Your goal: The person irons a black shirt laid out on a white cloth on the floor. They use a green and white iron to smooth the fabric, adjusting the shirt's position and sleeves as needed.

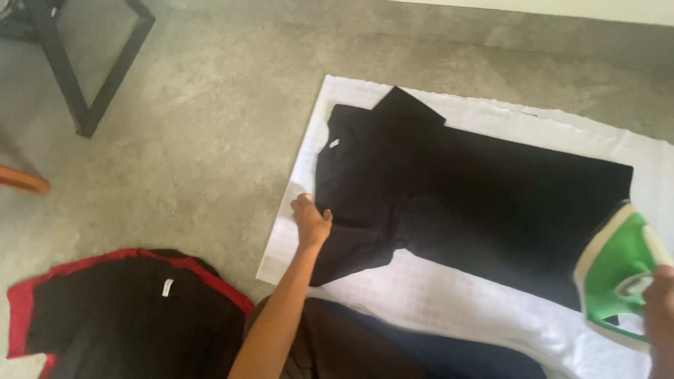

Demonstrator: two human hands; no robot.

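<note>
- The person is ironing a black shirt (477, 203) – it is lying flat on a white cloth (435, 295) spread over the grey floor (210, 140), collar toward the left.
- The left hand (310, 223) is resting on the shirt's near sleeve, at the left edge; fingers are lying mostly flat and spread a little, pressing the fabric down, not pinching it.
- The right hand (660, 309) is closing around the handle of a green-and-cream iron (618, 274), w/ the iron sitting on the hem at the right side. Only part of this hand is in view.
- Step in hand, as a judgement: the person is holding the sleeve area smooth while the iron is working at the bottom part.
- Next move is probably asking for the iron to be travelling left across the body – the left hand is needing to stay clear of the hot plate.
- Another dark garment w/ red trim (119, 309) is lying on the floor at the near left, apart from the cloth.
</note>
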